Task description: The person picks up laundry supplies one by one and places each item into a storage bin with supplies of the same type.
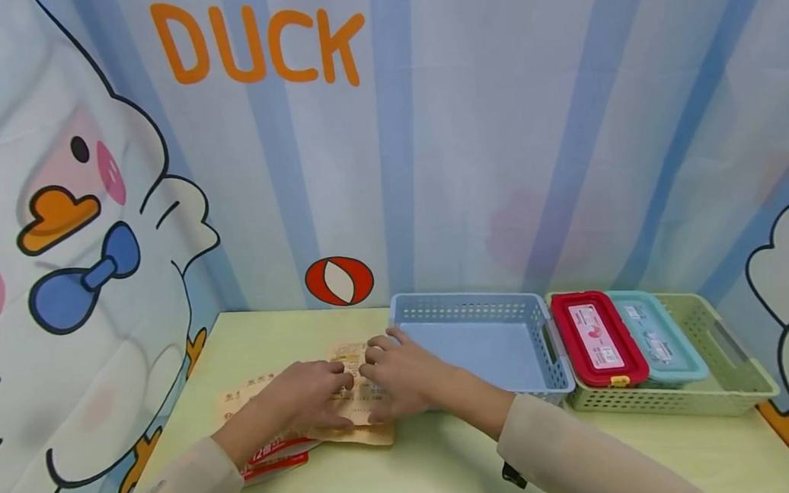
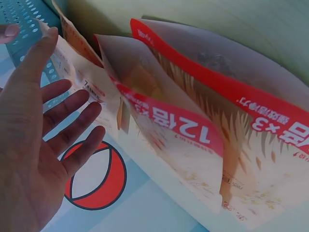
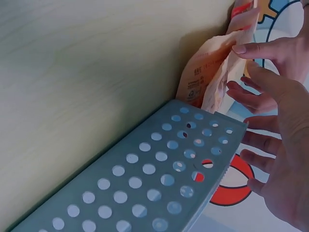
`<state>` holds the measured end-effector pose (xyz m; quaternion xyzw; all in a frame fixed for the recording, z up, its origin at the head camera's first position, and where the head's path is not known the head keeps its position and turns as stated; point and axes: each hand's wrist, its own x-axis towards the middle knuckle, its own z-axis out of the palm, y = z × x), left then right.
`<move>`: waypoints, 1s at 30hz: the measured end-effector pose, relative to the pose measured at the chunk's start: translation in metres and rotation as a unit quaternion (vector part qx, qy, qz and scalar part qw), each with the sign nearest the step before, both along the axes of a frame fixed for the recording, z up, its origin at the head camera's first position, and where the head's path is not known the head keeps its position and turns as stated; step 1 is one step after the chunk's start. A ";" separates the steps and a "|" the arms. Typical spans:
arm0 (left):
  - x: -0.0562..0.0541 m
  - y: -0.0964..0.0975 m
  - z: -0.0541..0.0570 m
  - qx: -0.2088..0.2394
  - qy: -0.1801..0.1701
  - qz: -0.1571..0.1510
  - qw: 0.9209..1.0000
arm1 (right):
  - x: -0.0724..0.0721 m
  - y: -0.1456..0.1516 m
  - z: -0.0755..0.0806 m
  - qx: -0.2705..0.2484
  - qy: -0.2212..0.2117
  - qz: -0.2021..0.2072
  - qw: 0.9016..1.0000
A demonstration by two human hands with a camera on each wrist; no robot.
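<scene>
Several beige paper-like packets with red printed bands [image 2: 179,129] lie side by side on the table, their top edges gaping in the left wrist view. My left hand [image 1: 303,396] is over the middle packet [image 1: 362,434], fingers spread and loosely bent. Its thumb is right at the packet's edge in the left wrist view. Facing it from the other side, my right hand [image 1: 407,379] has its fingers relaxed and apart, beside the blue basket [image 1: 467,298]. The right thumb overlaps the crumpled packet [image 3: 200,77] in the right wrist view. Neither palm grips anything.
To the right of the blue basket stands a green basket [image 1: 744,386]. A red lidded box [image 1: 597,343] and a teal lidded box [image 1: 662,338] rest in it. A striped curtain with duck drawings [image 1: 455,135] hangs behind the pale green table [image 1: 445,480].
</scene>
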<state>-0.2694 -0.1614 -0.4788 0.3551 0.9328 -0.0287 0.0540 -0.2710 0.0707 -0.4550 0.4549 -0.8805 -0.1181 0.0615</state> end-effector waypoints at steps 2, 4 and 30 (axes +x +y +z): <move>0.000 0.001 -0.002 -0.013 0.000 0.006 1.000 | 0.001 -0.002 -0.002 0.018 0.004 -0.002 1.000; 0.001 0.002 -0.004 -0.023 0.005 0.010 1.000 | 0.001 -0.003 -0.004 0.029 0.008 -0.004 1.000; 0.002 -0.001 -0.016 -0.026 0.048 -0.017 0.998 | 0.022 -0.018 -0.024 0.076 0.053 -0.047 0.995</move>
